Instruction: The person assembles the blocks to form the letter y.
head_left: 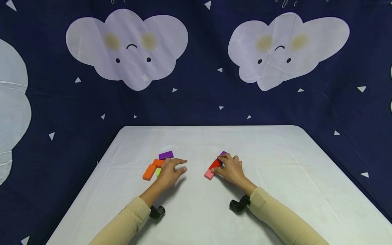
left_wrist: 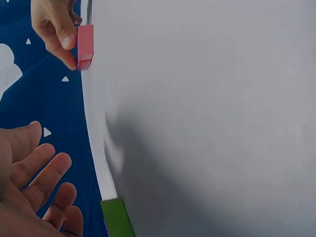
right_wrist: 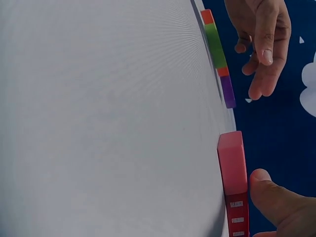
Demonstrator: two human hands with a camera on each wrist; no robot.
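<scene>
A short row of blocks lies on the table: a pink block (head_left: 209,174) nearest, a red block (head_left: 215,164) behind it and a purple block (head_left: 224,152) at the far end. My right hand (head_left: 231,168) bends over this row, thumb by the pink-red joint and index finger by the red-purple joint, holding the red block between them. My left hand (head_left: 170,173), holding nothing, hovers with parted fingers beside a loose group. That group has a green block (head_left: 158,172), partly hidden by the hand, two orange blocks (head_left: 149,172) and another purple block (head_left: 165,155).
A white-covered table (head_left: 275,163) carries both groups of blocks. Behind it hangs a dark blue cloth (head_left: 199,102) printed with clouds and triangles. A black wrist camera (head_left: 239,204) sits under the right wrist, another (head_left: 157,212) under the left.
</scene>
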